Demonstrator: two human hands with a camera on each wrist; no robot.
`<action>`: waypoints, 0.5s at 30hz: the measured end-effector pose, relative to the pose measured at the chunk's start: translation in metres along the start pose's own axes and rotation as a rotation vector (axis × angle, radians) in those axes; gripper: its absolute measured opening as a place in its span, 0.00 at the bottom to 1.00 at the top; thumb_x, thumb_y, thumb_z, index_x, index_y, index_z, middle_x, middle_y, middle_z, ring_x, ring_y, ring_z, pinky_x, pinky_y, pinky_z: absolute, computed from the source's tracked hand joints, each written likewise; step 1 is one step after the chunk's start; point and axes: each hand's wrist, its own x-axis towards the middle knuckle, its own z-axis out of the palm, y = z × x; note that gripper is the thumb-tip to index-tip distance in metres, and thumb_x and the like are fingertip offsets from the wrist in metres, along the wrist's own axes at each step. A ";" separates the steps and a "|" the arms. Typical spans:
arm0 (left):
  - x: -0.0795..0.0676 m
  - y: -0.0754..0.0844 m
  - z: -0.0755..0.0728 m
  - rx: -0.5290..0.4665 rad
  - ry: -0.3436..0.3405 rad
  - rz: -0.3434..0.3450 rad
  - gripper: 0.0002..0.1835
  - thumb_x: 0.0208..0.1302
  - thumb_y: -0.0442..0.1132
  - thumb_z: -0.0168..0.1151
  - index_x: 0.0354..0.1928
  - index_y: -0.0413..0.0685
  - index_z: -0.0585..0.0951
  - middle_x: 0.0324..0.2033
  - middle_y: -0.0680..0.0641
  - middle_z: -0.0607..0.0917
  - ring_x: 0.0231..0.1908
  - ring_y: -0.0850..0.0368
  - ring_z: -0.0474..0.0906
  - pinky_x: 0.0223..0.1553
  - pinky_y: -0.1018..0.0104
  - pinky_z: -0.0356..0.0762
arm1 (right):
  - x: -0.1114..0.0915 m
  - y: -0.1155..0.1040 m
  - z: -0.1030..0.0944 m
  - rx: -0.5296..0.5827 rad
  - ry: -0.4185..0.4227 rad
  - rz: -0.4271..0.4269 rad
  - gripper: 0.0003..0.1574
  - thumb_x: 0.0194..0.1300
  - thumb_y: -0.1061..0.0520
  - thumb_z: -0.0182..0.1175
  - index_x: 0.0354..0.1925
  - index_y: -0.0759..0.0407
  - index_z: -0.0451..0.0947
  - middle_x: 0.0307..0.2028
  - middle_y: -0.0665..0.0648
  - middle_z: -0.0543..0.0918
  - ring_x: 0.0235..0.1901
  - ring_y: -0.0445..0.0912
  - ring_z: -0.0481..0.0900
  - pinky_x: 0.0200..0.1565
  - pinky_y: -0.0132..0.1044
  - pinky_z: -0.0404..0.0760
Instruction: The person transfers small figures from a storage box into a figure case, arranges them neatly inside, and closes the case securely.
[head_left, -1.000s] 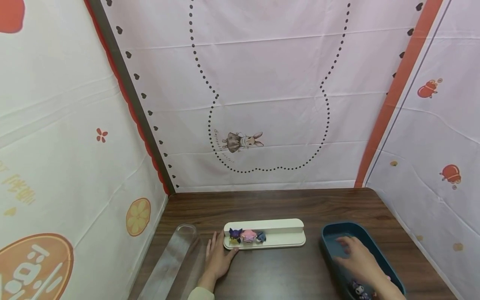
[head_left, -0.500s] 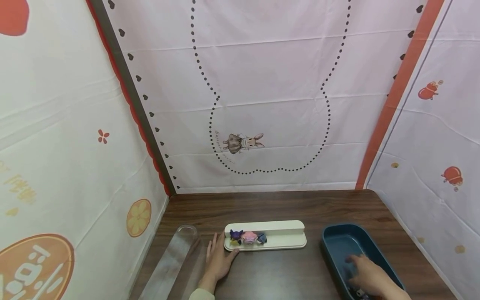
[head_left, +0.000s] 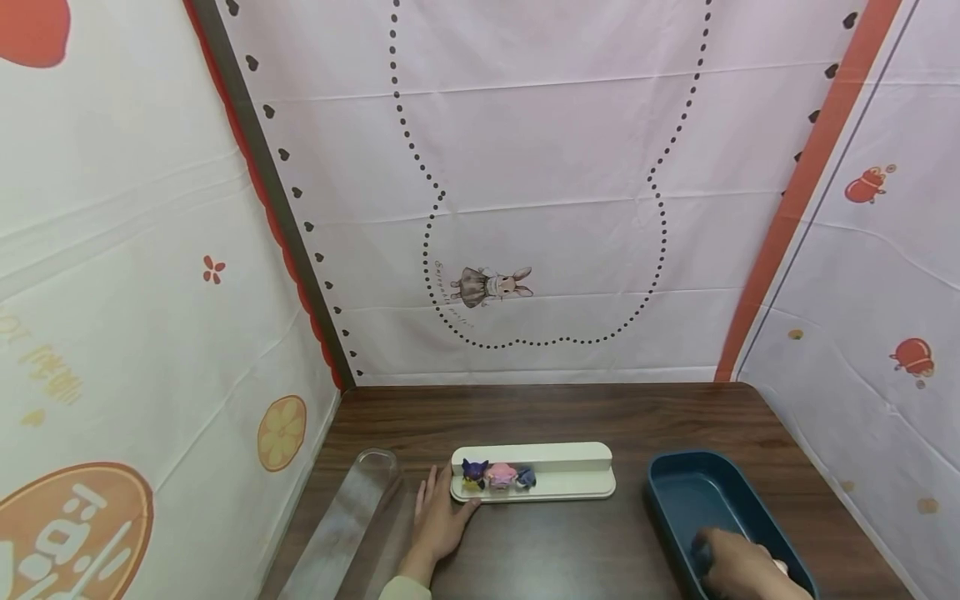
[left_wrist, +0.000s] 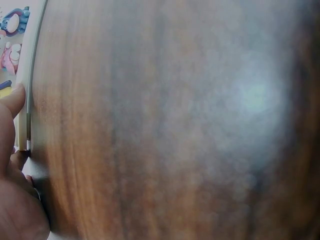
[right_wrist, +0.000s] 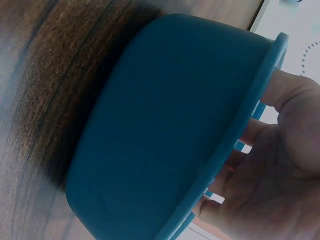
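A cream display tray point(head_left: 573, 485) carries three small figurines on its left half: a purple one point(head_left: 474, 471), a pink one point(head_left: 501, 476) and a blue-grey donkey-like one point(head_left: 526, 477). My left hand point(head_left: 437, 527) rests at the tray's left end, thumb touching the front edge and fingers extended alongside. At right, my right hand point(head_left: 733, 562) reaches down inside a deep blue bin point(head_left: 693, 487), fingers bent downward. From the right wrist, the bin's wall hides the fingertips, so I cannot tell what they hold. A pale bit of a figurine point(head_left: 777, 564) shows beside that hand.
A long clear plastic cover point(head_left: 337, 525) lies on the wooden table point(head_left: 555, 546) left of my left hand. Printed cloth hangs point(head_left: 555, 250) enclose the table at the back and both sides.
My right hand has lowered deeper into the bin, toward its near end, covering the figurines seen there earlier. The left hand and the tray stay put; the head view shifts slightly.
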 end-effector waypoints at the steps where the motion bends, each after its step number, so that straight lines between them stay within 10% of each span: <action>1: 0.000 0.000 0.000 0.002 0.001 0.001 0.49 0.67 0.56 0.68 0.80 0.41 0.58 0.78 0.39 0.65 0.82 0.37 0.47 0.81 0.38 0.39 | -0.001 -0.001 0.000 -0.002 -0.002 -0.001 0.21 0.57 0.61 0.70 0.50 0.62 0.82 0.39 0.59 0.86 0.38 0.57 0.82 0.38 0.67 0.79; 11: 0.000 0.001 0.000 0.005 -0.003 -0.005 0.50 0.66 0.58 0.68 0.80 0.41 0.57 0.78 0.38 0.65 0.81 0.36 0.48 0.81 0.36 0.39 | -0.001 0.003 -0.004 -0.008 -0.005 -0.045 0.16 0.58 0.58 0.72 0.44 0.62 0.83 0.38 0.60 0.87 0.41 0.62 0.84 0.43 0.87 0.71; 15: 0.000 0.001 -0.001 0.003 0.000 -0.006 0.50 0.66 0.58 0.69 0.80 0.41 0.58 0.78 0.38 0.65 0.81 0.35 0.48 0.81 0.36 0.39 | -0.001 0.004 -0.006 0.028 0.000 -0.087 0.14 0.57 0.60 0.71 0.42 0.63 0.84 0.38 0.59 0.88 0.42 0.60 0.85 0.45 0.77 0.79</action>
